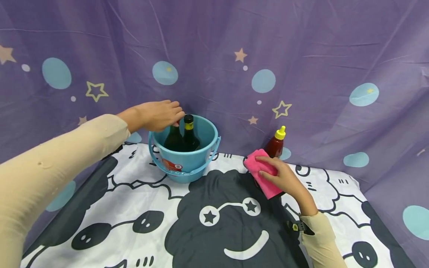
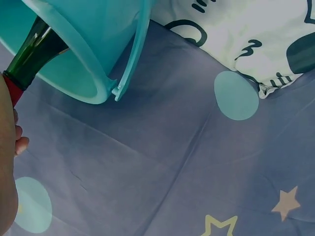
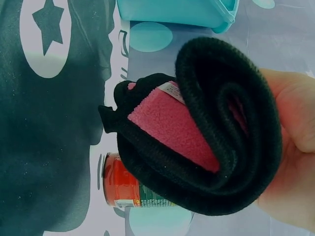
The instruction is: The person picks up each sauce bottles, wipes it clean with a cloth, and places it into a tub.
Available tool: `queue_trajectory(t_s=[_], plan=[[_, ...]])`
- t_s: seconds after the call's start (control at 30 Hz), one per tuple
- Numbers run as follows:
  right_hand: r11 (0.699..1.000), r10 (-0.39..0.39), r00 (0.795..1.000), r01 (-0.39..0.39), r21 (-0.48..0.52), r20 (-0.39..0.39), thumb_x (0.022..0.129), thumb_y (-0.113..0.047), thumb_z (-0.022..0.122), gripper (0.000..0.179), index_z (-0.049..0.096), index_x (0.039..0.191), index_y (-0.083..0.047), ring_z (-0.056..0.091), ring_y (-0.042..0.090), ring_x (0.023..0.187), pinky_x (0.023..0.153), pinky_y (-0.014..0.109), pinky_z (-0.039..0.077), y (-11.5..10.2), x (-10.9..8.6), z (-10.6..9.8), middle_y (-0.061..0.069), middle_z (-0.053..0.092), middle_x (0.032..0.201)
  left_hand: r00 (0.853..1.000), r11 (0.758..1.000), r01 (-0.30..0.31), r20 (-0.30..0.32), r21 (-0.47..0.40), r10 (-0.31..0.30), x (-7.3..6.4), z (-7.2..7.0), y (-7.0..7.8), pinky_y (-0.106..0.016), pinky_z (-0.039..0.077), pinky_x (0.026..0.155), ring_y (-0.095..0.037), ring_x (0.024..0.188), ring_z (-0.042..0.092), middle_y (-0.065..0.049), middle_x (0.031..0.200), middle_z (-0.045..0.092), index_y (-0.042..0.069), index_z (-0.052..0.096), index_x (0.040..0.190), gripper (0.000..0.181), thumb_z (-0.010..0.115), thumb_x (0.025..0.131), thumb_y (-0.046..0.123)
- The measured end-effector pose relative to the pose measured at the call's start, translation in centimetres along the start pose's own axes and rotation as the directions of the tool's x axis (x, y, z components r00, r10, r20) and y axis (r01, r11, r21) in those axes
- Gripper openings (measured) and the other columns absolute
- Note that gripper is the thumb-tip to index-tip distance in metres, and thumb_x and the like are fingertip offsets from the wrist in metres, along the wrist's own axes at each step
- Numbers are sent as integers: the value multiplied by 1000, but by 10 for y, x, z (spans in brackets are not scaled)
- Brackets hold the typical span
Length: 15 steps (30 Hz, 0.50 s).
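Observation:
My left hand [image 1: 160,114] grips the red top of a dark green bottle [image 2: 37,49], whose body stands inside a light blue bucket [image 1: 183,160]. Beside it in the bucket is a second dark bottle [image 1: 190,136] with a black cap and yellow neck band. On the right, my right hand [image 1: 285,176] holds a folded pink cloth [image 1: 263,173] by its side. The right wrist view shows the cloth's black rolled end [image 3: 197,196] and a small white tag. Just behind the cloth stands a red sauce bottle [image 1: 276,143] with a yellow nozzle cap.
A red and green printed cylinder [image 3: 123,182] is partly hidden by the cloth in the right wrist view. The bucket's handle [image 1: 214,150] hangs down its front. A black and white patterned cloth [image 1: 134,201] covers the surface, and a purple curtain [image 1: 214,48] hangs behind.

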State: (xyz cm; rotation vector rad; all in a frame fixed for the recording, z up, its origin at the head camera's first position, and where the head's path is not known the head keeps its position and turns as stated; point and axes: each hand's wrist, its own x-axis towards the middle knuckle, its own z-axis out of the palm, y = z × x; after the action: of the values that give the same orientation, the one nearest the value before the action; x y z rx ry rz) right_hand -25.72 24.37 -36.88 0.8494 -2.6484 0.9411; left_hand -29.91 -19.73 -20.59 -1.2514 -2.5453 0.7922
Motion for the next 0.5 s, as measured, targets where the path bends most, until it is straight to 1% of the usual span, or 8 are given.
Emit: queue_trajectory(t_s=[0.1,0.2,0.33,0.5], plan=[[1000,0,1000,0,2,2,88,-15,79,52,64,138,-15,56,22,94,75,33,51,0,1,0,15,67,120,1000,1000,10,-3,4,-10,-1,1,-1,-44,47,85,-31,94,49,-14,102,59,2,54,111,23,51,107,25],[1000,-1,1000,1,-4,4,88,-16,80,52,64,138,-15,57,23,98,78,36,52,0,0,1,15,67,123,1000,1000,15,-10,3,-15,0,1,0,-46,48,87,-31,96,50,-15,105,60,2,54,113,23,52,107,24],[1000,4,1000,-4,1,13,88,-18,80,52,64,138,-16,57,23,100,80,37,52,-2,0,2,13,67,122,1000,1000,8,-25,5,-8,0,-1,1,-47,49,90,-32,99,53,-16,110,63,2,56,114,23,53,106,24],[1000,25,999,-25,14,27,88,-20,80,53,64,138,-17,55,20,92,72,31,51,-4,1,5,11,66,111,999,1000,7,-37,25,-6,-2,-2,2,-50,50,94,-34,105,56,-16,115,65,4,57,120,25,54,105,24]])
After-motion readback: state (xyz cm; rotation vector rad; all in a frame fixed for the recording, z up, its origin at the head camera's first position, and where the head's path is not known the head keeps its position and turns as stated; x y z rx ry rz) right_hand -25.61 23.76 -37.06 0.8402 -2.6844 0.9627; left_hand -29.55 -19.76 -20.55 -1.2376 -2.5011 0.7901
